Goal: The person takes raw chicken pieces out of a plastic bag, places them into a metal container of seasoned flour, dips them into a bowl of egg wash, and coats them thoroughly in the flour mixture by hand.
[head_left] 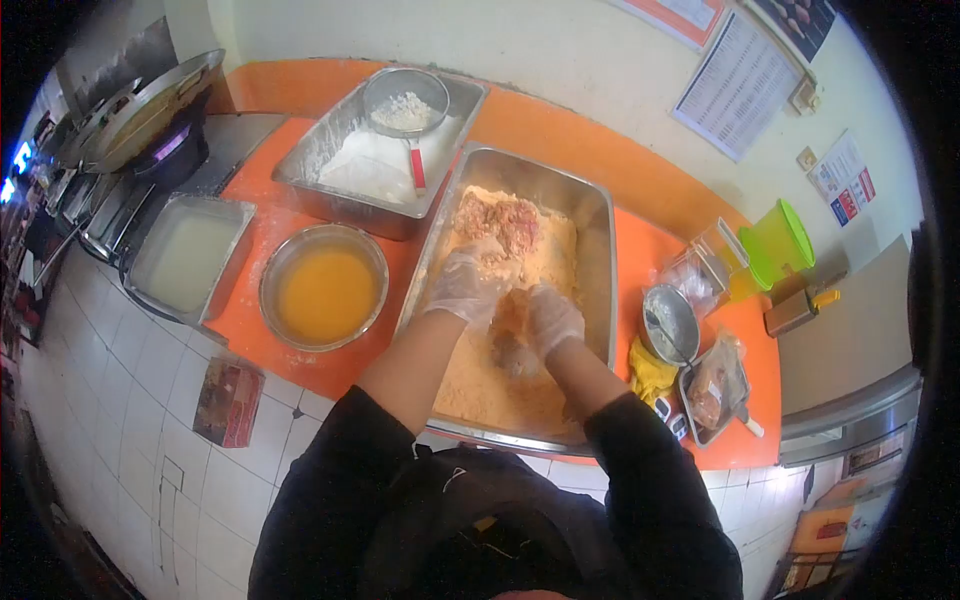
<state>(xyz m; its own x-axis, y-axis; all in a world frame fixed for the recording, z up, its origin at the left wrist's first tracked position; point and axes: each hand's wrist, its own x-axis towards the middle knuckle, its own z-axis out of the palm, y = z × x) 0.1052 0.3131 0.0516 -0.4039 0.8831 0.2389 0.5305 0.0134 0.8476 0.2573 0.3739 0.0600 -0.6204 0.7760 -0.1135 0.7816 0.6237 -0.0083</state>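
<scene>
A deep steel tray [603, 240] in front of me holds orange-tinted breading flour [480, 385]. Raw, pinkish meat [508, 222] is heaped at its far end, partly dusted. My left hand [467, 283], in a clear plastic glove, has its fingers stretched toward the near side of that heap, over the flour. My right hand [556, 318], gloved too, is curled at a brownish coated piece [512, 312] between the two hands. Its fingers are partly hidden. A darker, blurred patch [515, 355] shows just below.
Left of the tray stand a bowl of orange liquid [328, 292] and a pan of cloudy liquid [190, 255]. Behind them, a sieve [407, 102] rests in a flour pan [300, 165]. On the right are a metal bowl [671, 322], a yellow cloth [650, 372] and a tray with bagged meat [712, 390].
</scene>
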